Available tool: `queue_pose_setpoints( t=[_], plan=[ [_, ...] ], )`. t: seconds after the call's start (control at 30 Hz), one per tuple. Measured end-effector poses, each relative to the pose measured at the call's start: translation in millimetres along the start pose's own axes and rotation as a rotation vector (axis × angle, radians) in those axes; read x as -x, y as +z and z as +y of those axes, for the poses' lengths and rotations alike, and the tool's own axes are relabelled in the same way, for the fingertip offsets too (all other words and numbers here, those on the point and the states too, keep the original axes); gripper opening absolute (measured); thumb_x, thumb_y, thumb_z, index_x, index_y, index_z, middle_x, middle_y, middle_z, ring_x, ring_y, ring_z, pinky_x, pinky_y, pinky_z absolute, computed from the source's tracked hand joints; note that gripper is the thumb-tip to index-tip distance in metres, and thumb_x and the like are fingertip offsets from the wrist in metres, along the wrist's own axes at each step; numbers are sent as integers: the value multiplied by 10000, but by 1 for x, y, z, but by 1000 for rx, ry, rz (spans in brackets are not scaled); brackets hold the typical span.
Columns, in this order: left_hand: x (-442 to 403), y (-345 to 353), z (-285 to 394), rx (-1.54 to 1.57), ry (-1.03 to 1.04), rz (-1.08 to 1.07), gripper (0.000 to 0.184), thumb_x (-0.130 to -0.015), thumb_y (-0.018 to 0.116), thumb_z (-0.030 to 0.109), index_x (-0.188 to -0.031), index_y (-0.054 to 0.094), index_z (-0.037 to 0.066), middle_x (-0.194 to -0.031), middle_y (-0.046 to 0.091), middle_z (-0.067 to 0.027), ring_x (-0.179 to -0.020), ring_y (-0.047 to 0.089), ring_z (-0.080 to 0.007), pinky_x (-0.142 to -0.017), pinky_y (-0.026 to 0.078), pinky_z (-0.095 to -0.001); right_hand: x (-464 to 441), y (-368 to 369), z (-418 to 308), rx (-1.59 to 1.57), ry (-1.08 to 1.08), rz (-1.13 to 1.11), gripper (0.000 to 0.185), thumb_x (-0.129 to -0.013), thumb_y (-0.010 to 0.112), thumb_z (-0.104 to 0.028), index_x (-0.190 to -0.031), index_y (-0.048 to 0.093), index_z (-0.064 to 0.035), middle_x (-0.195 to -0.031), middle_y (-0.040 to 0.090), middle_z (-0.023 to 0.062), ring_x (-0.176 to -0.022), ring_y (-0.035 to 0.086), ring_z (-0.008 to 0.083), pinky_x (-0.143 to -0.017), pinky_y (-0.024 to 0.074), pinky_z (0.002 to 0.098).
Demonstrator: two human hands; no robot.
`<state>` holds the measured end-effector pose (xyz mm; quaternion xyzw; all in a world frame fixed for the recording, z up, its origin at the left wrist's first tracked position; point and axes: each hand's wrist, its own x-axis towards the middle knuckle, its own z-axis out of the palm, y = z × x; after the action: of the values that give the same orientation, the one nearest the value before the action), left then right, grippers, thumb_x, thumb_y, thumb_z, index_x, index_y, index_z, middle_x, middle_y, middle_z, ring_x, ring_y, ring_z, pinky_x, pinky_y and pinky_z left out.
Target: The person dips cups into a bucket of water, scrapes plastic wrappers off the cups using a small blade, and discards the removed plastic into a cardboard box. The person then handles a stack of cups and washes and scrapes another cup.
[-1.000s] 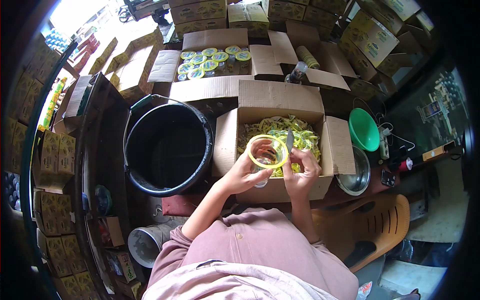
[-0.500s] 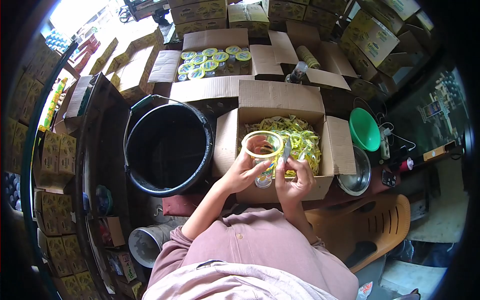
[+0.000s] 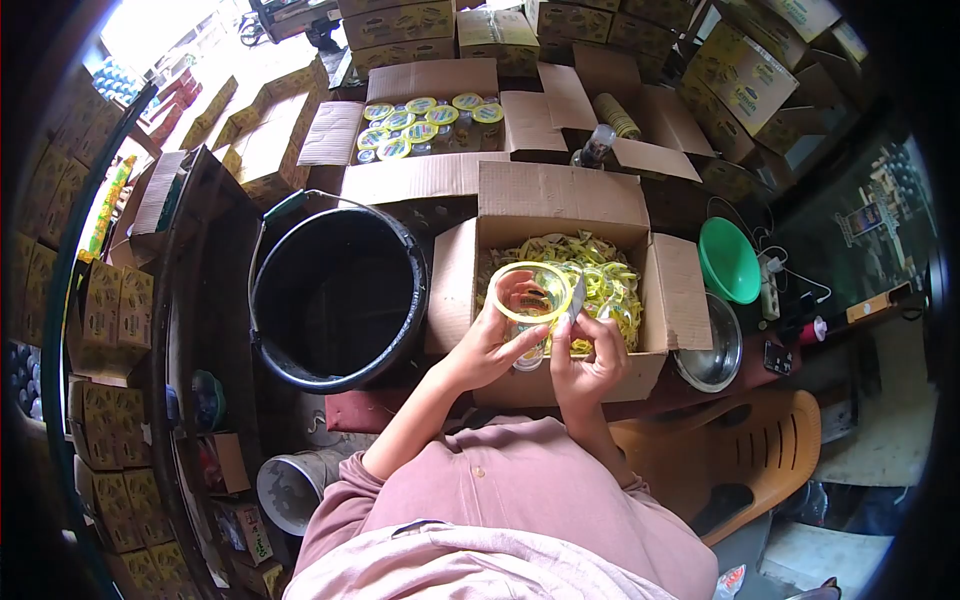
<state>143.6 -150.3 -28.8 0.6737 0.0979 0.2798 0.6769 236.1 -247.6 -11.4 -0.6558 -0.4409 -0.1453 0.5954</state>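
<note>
Our left grip (image 3: 482, 350) curls around one clear cup (image 3: 540, 300), thumb in front, holding it below its yellow rim and tilted, its mouth facing up towards us. Our right grip (image 3: 590, 362) pinches one small grey blade (image 3: 576, 293) between thumb and fingers, close against the cup's right edge; we cannot tell whether it touches. Just beneath and beyond both grips stands an open carton (image 3: 562, 192) with its flaps spread, and the cup and fingers block our view of some of the yellow strips (image 3: 612, 288) inside.

To the left of the left grip, we see one big black bucket (image 3: 325, 290) with its handle resting along the rim. To the right of the right grip sit one green bowl (image 3: 729, 260) and, closer, one metal basin (image 3: 712, 350), partly hidden by a carton flap. Behind the right grip, on our side, is one orange chair (image 3: 765, 450).

Farther out ahead, we count two more open cartons: the left one holds about nine yellow-lidded cups (image 3: 420, 131), the right one a single stack of yellowish cups (image 3: 616, 116). The strips are too tangled for us to count.
</note>
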Motion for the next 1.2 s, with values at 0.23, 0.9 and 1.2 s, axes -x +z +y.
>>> queue_pose_setpoints(
  t=[0.23, 0.9, 1.2],
  plan=[
    [0, -2, -2, -139, 43, 27, 608, -811, 600, 91, -1280, 221, 9, -1184, 365, -132, -1115, 411, -205, -940, 344, -311, -6, 2, -2, 53, -4, 14, 133, -676, 636, 36, -796, 581, 16, -674, 569, 76, -547, 565, 137, -513, 444, 241],
    [-1, -3, -2, -12, 10, -27, 611, -831, 572, 117, -1296, 192, 0, -1227, 327, -148, -1152, 364, -227, -964, 322, -326, -3, -1, 5, -58, 90, 26, 136, -695, 638, 20, -825, 599, 16, -669, 567, 77, -564, 587, 138, -527, 459, 245],
    [2, -7, -3, -70, 21, -47, 615, -801, 615, 113, -1280, 245, 5, -1206, 373, -135, -1133, 399, -213, -967, 322, -314, -4, -3, 4, 11, 32, -15, 201, -683, 642, 23, -882, 629, -2, -671, 564, 60, -558, 575, 131, -525, 467, 243]
  ],
)
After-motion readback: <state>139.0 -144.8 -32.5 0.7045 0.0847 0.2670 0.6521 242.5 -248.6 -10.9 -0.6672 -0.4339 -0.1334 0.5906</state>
